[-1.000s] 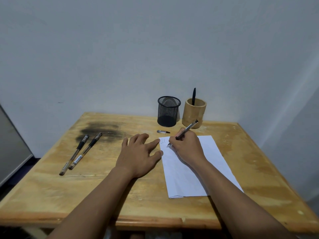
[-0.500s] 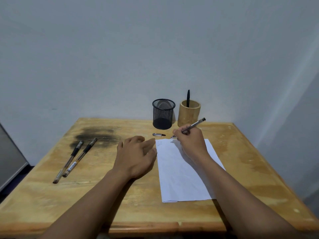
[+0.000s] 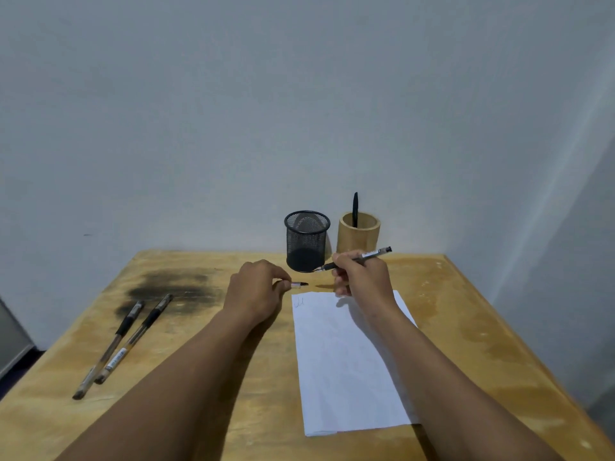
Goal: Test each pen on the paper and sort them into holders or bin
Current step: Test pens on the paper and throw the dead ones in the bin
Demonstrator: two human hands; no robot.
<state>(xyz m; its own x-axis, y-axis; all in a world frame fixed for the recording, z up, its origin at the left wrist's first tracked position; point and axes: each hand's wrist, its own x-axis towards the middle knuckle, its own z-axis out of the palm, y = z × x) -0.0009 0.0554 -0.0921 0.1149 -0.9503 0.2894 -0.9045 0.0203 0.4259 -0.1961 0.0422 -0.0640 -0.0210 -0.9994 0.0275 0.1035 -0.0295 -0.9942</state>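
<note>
The right hand [image 3: 361,277] grips a pen [image 3: 353,260] above the paper's [image 3: 349,361] far edge, tip pointing at the mesh holder [image 3: 306,241]. The left hand [image 3: 256,294] pinches the pen cap [image 3: 299,284] on the tabletop [image 3: 199,410], left of the paper.

mesh holder [image 3: 306,241] left of bamboo holder [image 3: 358,236] | paper [image 3: 349,361] before both | two pens [image 3: 126,341] far left

Dim, soft overhead light; faint shadows under both arms on the worn yellow wooden counter [image 3: 466,327]. Wide-angle bending at edges, slightly soft focus, no glare.
</note>
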